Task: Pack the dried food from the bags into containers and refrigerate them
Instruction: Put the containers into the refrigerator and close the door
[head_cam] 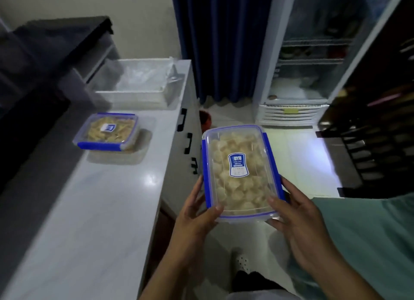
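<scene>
I hold a clear lidded container [240, 172] with blue clips, filled with pale dried pieces, off the counter's right side above the floor. My left hand [197, 219] grips its near left corner and my right hand [300, 223] its near right corner. A second closed container [107, 131] of tan dried food sits stacked on another clear container on the white counter [100, 210]. Ahead on the right stands a glass-door fridge [304, 75] with wire shelves; its door appears swung open at the right.
A clear plastic tub [136, 84] with crumpled empty bags rests at the counter's far end. Black cabinet handles [188, 142] line the counter's side. A blue curtain [219, 42] hangs behind. A dark slatted rack [376, 131] stands at the right.
</scene>
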The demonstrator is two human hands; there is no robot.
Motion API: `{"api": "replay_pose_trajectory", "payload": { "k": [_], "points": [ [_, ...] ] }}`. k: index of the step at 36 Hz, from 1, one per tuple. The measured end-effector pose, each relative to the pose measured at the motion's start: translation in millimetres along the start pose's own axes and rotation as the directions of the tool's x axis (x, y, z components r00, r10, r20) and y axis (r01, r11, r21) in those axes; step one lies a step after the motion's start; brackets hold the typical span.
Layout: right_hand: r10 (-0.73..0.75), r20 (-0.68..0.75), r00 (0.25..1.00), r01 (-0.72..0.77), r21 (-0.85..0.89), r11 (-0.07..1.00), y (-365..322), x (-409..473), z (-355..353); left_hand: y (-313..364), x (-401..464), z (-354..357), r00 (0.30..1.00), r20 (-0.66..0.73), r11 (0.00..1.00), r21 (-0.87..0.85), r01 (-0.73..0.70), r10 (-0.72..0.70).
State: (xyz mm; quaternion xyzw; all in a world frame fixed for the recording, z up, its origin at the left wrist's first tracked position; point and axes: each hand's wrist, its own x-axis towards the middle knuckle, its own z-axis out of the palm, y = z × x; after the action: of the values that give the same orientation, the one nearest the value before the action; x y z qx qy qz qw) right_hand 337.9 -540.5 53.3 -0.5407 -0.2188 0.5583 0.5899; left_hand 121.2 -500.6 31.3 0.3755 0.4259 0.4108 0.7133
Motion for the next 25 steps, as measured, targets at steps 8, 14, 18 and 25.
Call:
{"api": "replay_pose_trajectory", "payload": {
  "k": [8,14,18,25],
  "points": [
    [-0.006,-0.038,0.999,0.007,0.051,0.999,-29,87,-46,13,104,53,0.996,0.079,0.997,0.071,0.025,-0.031],
    [0.015,-0.064,0.998,-0.012,0.053,0.999,-50,150,-54,26,171,74,0.996,0.076,0.995,0.094,0.034,-0.041],
    [0.029,-0.113,0.993,-0.021,0.068,0.997,-64,200,-53,37,229,84,0.992,0.103,0.995,0.082,0.063,-0.072],
    [0.002,-0.212,0.977,0.019,0.096,0.995,-98,297,-40,67,348,99,0.981,0.157,0.988,0.125,0.092,-0.111]
  ]
}}
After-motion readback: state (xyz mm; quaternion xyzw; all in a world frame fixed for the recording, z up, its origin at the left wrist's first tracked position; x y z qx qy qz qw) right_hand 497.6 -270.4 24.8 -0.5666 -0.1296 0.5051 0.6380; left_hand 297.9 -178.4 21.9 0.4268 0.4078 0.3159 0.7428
